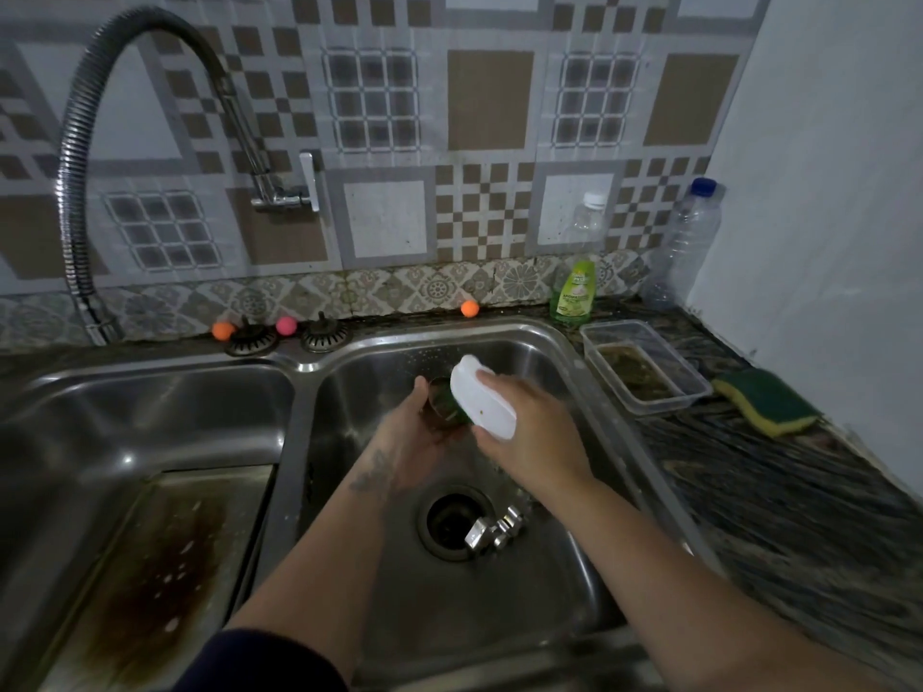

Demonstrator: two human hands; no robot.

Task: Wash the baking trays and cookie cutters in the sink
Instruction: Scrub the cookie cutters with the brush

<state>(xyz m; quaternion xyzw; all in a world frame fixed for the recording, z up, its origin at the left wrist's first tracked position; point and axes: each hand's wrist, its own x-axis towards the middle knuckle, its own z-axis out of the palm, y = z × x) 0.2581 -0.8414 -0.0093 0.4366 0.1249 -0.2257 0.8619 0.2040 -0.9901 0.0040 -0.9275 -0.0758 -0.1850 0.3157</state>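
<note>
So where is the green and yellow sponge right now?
The sponge lies on the dark countertop at the right of the head view, beside the clear plastic container and near the wall.

The sink has two basins side by side: the left basin [150,432] at 9 o'clock holds a baking tray [150,566] lying flat on its floor, and the right basin [549,591] sits at the centre. In the right basin, a drain [449,524] lies at 6 o'clock of the two hands, with a small metal cookie cutter [494,529] at its right edge. Behind the basins, at 12 o'clock, two strainer plugs [252,339] rest on the sink rim. The tap [279,192] is on the wall above them. On the table at 2 o'clock stand a soap bottle [574,292], a container [644,367] before it, and a sponge [766,402] further right.
</note>
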